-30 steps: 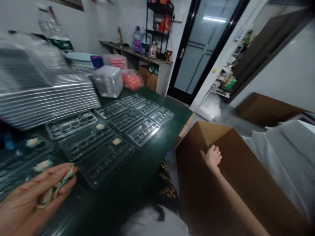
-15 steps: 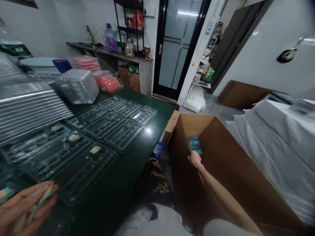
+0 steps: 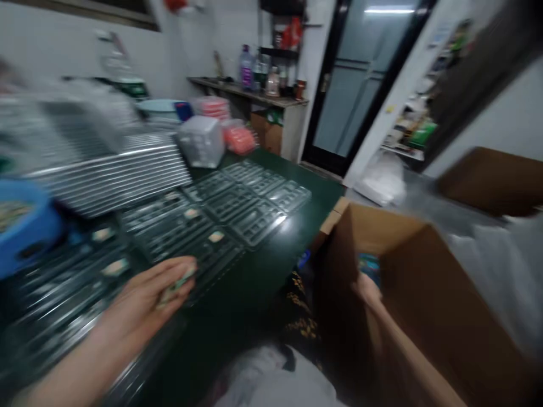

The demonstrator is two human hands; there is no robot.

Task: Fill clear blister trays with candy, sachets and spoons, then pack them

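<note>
My left hand [image 3: 153,297] is closed on several small flat pastel pieces [image 3: 177,288], pinched between thumb and fingers. It hovers over the near edge of the clear plastic blister trays [image 3: 250,223] laid out on the dark green table. A few trays hold a similar pale piece [image 3: 216,236] in one compartment. Down inside a tall cardboard box [image 3: 394,217], my right hand [image 3: 368,291] grips the near end of a clear pack with blue contents [image 3: 370,264]. Motion blur hides the fine detail of both hands.
A blue basin [image 3: 31,226] with small pale pieces stands at the left. Behind the trays are stacked clear plastic trays [image 3: 114,175] and red-orange packs [image 3: 240,138]. The box stands against the table's right side. White sheeting [image 3: 492,271] lies beyond it.
The view has swung left, bringing the blue basin into sight. My left hand has moved right and forward, closer to the trays. My right hand stays in the box with the blue pack.
</note>
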